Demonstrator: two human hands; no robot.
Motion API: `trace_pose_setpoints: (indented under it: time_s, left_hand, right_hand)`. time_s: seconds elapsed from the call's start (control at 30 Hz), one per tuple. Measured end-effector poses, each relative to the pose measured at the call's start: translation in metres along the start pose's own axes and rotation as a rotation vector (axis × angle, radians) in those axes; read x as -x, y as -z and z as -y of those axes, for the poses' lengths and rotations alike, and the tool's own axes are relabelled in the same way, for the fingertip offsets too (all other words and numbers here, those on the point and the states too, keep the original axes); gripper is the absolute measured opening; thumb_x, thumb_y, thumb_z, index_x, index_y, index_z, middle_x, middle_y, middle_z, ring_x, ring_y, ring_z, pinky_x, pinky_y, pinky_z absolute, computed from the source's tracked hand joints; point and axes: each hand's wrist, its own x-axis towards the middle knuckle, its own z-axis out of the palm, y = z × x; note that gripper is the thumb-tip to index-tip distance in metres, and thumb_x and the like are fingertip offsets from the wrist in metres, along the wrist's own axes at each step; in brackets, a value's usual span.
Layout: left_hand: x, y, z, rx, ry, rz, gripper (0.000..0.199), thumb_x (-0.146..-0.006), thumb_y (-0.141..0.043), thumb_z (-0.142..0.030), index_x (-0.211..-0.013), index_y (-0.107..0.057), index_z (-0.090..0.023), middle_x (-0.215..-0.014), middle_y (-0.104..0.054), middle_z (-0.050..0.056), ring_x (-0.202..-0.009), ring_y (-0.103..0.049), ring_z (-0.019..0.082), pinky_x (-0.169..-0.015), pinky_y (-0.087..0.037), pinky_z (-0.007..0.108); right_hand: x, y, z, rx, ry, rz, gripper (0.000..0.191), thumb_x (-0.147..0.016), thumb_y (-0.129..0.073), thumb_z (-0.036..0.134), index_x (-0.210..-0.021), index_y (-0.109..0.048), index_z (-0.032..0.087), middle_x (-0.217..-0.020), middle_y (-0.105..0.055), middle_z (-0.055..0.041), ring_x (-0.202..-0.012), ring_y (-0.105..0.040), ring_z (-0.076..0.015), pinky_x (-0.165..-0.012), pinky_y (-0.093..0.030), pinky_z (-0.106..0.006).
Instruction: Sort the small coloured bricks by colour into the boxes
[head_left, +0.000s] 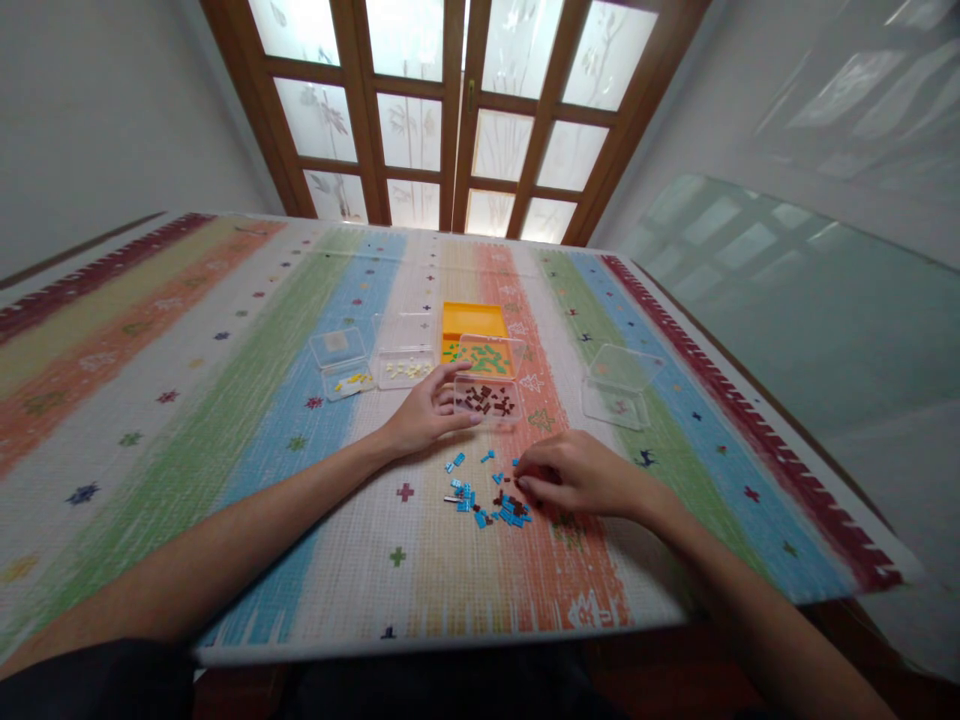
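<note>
A clear plastic box [517, 412] of small dark brown bricks [487, 400] stands near the table's middle. My left hand [429, 410] grips its left side, thumb low and fingers at the far edge. Closer to me lies a loose pile of blue bricks [463, 497] with some brown bricks [499, 500] mixed in. At the pile's right edge, my right hand [581, 474] rests with its fingers curled and fingertips pressed together on the cloth. What they pinch, if anything, is too small to make out.
Behind the brown bricks are green bricks [484, 357] and an open yellow case [474, 320]. Left of them stand open clear boxes with cream pieces [409, 371] and yellow pieces [354, 382]. Another open clear box [615, 402] is at right. A striped cloth [360, 560] covers the table.
</note>
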Motion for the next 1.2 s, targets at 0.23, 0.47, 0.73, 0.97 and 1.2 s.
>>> trace_pose_setpoints:
  time_s: [0.23,0.47,0.73,0.97,1.2]
  left_hand:
    - [-0.001,0.000,0.003,0.008,-0.015,0.000,0.074,-0.072,-0.088,-0.027,-0.137,-0.052,-0.022,-0.135,-0.060,0.015,-0.104,-0.067,0.024,-0.094,-0.058,0.046]
    - [0.001,-0.002,-0.002,-0.011,-0.007,-0.008,0.072,-0.073,-0.086,-0.026,-0.137,-0.053,-0.021,-0.137,-0.059,0.015,-0.105,-0.067,0.024,-0.096,-0.057,0.048]
    - [0.001,-0.001,-0.003,0.009,0.022,-0.011,0.075,-0.070,-0.088,-0.025,-0.136,-0.053,-0.021,-0.136,-0.058,0.014,-0.100,-0.068,0.022,-0.097,-0.057,0.049]
    - [0.001,-0.003,-0.003,0.017,0.001,-0.001,0.073,-0.071,-0.088,-0.027,-0.135,-0.054,-0.022,-0.133,-0.059,0.013,-0.100,-0.068,0.022,-0.095,-0.057,0.047]
    - [-0.001,-0.001,0.001,0.095,0.000,0.043,0.077,-0.070,-0.089,-0.025,-0.136,-0.051,-0.024,-0.126,-0.063,0.012,-0.105,-0.068,0.024,-0.099,-0.055,0.051]
  right_hand:
    - [0.001,-0.005,0.004,0.030,0.024,-0.038,0.017,-0.097,-0.062,0.026,-0.100,-0.077,0.018,-0.089,-0.073,-0.0071,-0.077,-0.065,-0.0158,-0.069,-0.043,-0.026]
    - [0.000,-0.019,0.006,0.105,-0.007,-0.072,0.017,-0.097,-0.063,0.022,-0.098,-0.079,0.017,-0.091,-0.071,-0.0081,-0.074,-0.062,-0.0149,-0.065,-0.040,-0.026]
    - [0.003,-0.032,0.012,0.135,-0.050,-0.140,0.016,-0.095,-0.062,0.014,-0.097,-0.077,0.017,-0.091,-0.069,-0.0075,-0.068,-0.057,-0.0129,-0.060,-0.034,-0.025]
    - [-0.005,-0.016,0.005,0.143,0.028,-0.300,0.015,-0.098,-0.057,0.019,-0.099,-0.072,0.017,-0.096,-0.069,-0.0078,-0.076,-0.061,-0.0149,-0.065,-0.040,-0.025]
    - [-0.050,0.019,-0.004,0.173,0.012,-0.434,0.022,-0.099,-0.053,0.020,-0.105,-0.074,0.019,-0.097,-0.070,-0.0077,-0.084,-0.062,-0.0172,-0.071,-0.042,-0.027]
